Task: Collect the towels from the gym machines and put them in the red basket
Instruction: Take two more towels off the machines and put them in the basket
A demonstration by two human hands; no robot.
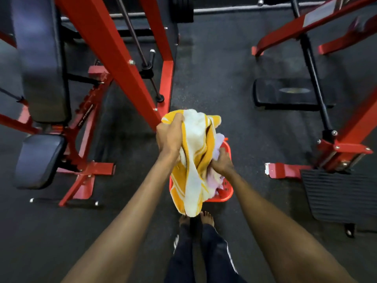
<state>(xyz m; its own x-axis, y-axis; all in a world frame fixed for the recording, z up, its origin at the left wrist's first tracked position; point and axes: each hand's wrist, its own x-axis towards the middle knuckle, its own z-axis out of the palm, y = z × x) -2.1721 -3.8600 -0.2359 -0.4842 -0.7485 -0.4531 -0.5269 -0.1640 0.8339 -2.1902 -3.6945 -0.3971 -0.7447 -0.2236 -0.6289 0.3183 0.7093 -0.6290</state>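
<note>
Head view: the task is judged to be well along but not finished, since a lilac towel [219,140] is already seen bunched inside the red basket [225,194], while a yellow-and-white towel [195,180] is held above it and has not yet been let go. The basket is set on the dark floor [224,78] just in front of the person's bare feet, between the red gym machines [114,48]. The top of the yellow-and-white towel is gripped in the left hand [170,137], whose fingers are curled tightly round a gathered fold. The right hand [222,162] is lower, at the basket's mouth, with its fingers curled into the lilac towel just beside the hanging cloth. No further towels can be made out on the machines in view, so whether more remain to be collected cannot be told. The held towel is striped, soft and crumpled, and hangs limp in long folds over the basket's near side
</note>
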